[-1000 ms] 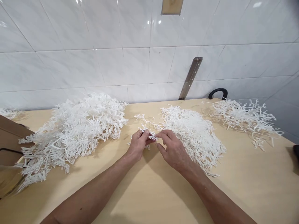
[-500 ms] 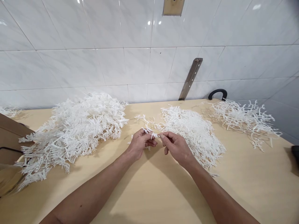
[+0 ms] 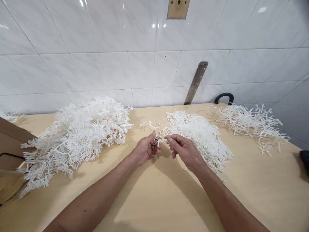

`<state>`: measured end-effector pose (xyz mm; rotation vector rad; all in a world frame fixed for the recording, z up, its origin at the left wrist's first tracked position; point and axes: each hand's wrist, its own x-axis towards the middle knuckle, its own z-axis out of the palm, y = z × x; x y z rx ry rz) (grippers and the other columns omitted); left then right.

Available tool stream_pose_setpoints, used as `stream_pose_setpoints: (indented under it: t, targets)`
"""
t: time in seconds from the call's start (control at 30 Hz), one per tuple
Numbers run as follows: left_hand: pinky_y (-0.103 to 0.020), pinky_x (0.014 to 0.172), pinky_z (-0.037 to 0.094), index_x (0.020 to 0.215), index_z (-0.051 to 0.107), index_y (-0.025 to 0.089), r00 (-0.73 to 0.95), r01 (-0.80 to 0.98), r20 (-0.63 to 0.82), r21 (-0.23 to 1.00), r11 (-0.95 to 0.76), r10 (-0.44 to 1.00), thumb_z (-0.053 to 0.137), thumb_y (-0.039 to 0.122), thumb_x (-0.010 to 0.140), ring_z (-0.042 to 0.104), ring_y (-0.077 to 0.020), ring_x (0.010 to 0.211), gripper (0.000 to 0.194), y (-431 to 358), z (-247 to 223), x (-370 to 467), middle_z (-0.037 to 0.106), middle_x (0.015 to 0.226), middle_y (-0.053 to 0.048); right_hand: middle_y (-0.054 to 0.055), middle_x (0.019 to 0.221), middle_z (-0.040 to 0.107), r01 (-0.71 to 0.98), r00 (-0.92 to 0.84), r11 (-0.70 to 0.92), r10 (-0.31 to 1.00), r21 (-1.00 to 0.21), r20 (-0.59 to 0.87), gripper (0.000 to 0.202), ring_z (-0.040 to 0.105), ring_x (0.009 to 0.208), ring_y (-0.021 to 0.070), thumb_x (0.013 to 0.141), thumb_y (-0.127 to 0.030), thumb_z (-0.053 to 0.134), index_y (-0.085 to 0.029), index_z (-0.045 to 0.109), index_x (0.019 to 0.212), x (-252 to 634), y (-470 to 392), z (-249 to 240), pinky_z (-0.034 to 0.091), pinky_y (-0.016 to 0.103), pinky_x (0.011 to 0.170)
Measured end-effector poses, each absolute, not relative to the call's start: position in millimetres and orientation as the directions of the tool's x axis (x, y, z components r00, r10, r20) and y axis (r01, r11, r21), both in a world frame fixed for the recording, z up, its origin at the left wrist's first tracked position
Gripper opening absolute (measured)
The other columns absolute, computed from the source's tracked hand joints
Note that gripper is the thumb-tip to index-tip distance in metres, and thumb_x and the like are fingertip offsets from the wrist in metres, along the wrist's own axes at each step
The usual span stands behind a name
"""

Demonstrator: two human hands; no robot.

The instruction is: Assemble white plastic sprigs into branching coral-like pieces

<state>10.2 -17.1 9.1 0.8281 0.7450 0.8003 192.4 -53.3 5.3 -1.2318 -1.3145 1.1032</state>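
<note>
My left hand (image 3: 146, 149) is closed around a white branched plastic sprig (image 3: 158, 140), thumb on top. On its right side, my right hand (image 3: 182, 149) pinches the sprig's twig ends between thumb and index finger; the exact contact point is too small to make out. Just beyond my fingers a thin white branch (image 3: 151, 125) reaches toward the wall. A dense heap of short white pieces (image 3: 200, 135) lies right beside my right hand. Over to the left rises a larger pile of white bushy sprigs (image 3: 84, 129).
Tangled bare white stems (image 3: 248, 122) lie on the wooden table (image 3: 154, 199) at far right. Behind them are a black curved handle (image 3: 224, 95) and a metal strip (image 3: 196, 82) leaning on the tiled wall (image 3: 108, 71). A brown box (image 3: 13, 138) stands at the left edge.
My left hand has turned, its thumb now pointing upward, and the sprig has turned with it. My right hand stays close, still pinching at the sprig's end. The view has tilted slightly.
</note>
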Motion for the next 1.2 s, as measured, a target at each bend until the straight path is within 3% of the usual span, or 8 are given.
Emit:
stream_pose_setpoints:
  t: [0.13, 0.27, 0.4, 0.6, 0.77, 0.97, 1.2]
  targets:
    - [-0.027, 0.048, 0.045, 0.064, 0.061, 0.015, 0.494, -0.196, -0.281, 0.886, 0.420, 0.823, 0.073, 0.057, 0.074, 0.053, -0.0121, 0.046, 0.045, -15.8, 5.7, 10.4, 0.059, 0.056, -0.002, -0.003, 0.067, 0.052, 0.113, -0.057, 0.107, 0.993, -0.988, 0.101, 0.037, 0.052, 0.054, 0.0108, 0.087, -0.052, 0.064, -0.021, 0.074, 0.105, 193.6, -54.9, 6.0, 0.050, 0.028, 0.053]
    - [-0.026, 0.050, 0.044, 0.066, 0.065, 0.013, 0.547, -0.141, -0.280, 0.898, 0.417, 0.789, 0.079, 0.055, 0.070, 0.055, -0.0127, 0.048, 0.044, -16.1, 6.5, 8.0, 0.060, 0.055, -0.004, -0.002, 0.068, 0.053, 0.101, -0.103, 0.125, 0.988, -0.987, 0.115, 0.037, 0.053, 0.057, 0.0116, 0.089, -0.052, 0.063, -0.021, 0.075, 0.106, 192.6, -57.1, 8.9, 0.051, 0.028, 0.054]
    - [-0.026, 0.052, 0.044, 0.069, 0.066, 0.012, 0.553, -0.172, -0.271, 0.889, 0.426, 0.788, 0.084, 0.050, 0.064, 0.055, -0.0121, 0.050, 0.042, -17.0, 9.1, 6.7, 0.060, 0.056, -0.003, -0.002, 0.068, 0.053, 0.095, -0.105, 0.118, 0.989, -0.988, 0.108, 0.037, 0.053, 0.056, 0.0115, 0.089, -0.051, 0.063, -0.020, 0.074, 0.106, 192.7, -57.8, 9.6, 0.051, 0.029, 0.054]
    - [-0.023, 0.048, 0.039, 0.068, 0.060, 0.015, 0.419, -0.287, -0.271, 0.866, 0.409, 0.867, 0.085, 0.042, 0.064, 0.048, -0.0091, 0.045, 0.037, -19.0, 10.9, 10.4, 0.054, 0.051, 0.002, -0.003, 0.070, 0.057, 0.062, -0.070, 0.128, 0.990, -0.990, 0.124, 0.035, 0.053, 0.052, 0.0101, 0.087, -0.044, 0.069, -0.021, 0.069, 0.113, 192.1, -56.5, 8.5, 0.050, 0.028, 0.052]
    - [-0.024, 0.046, 0.035, 0.067, 0.056, 0.016, 0.388, -0.299, -0.255, 0.874, 0.383, 0.886, 0.083, 0.040, 0.065, 0.044, -0.0081, 0.042, 0.036, -19.4, 8.9, 12.5, 0.051, 0.051, 0.004, -0.003, 0.070, 0.059, 0.016, 0.017, 0.134, 0.991, -0.991, 0.134, 0.030, 0.053, 0.052, 0.0103, 0.082, -0.042, 0.074, -0.020, 0.066, 0.102, 191.4, -55.4, 6.0, 0.049, 0.026, 0.047]
    - [-0.024, 0.048, 0.035, 0.064, 0.052, 0.018, 0.357, -0.280, -0.252, 0.890, 0.361, 0.899, 0.083, 0.044, 0.066, 0.042, -0.0079, 0.043, 0.041, -19.5, 9.7, 13.4, 0.046, 0.047, 0.005, -0.001, 0.070, 0.060, 0.174, -0.048, 0.136, 0.990, -0.975, 0.129, 0.025, 0.055, 0.051, 0.0099, 0.088, -0.043, 0.067, -0.019, 0.067, 0.090, 190.6, -60.1, 13.3, 0.051, 0.027, 0.050]
    - [-0.025, 0.047, 0.032, 0.065, 0.054, 0.017, 0.349, -0.237, -0.217, 0.921, 0.310, 0.911, 0.081, 0.048, 0.067, 0.042, -0.0088, 0.043, 0.041, -19.1, 9.8, 11.8, 0.049, 0.046, 0.004, 0.000, 0.076, 0.060, 0.098, -0.007, 0.135, 0.991, -0.986, 0.135, 0.036, 0.053, 0.055, 0.0115, 0.085, -0.046, 0.068, -0.019, 0.063, 0.109, 187.9, -59.5, 13.1, 0.052, 0.028, 0.047]
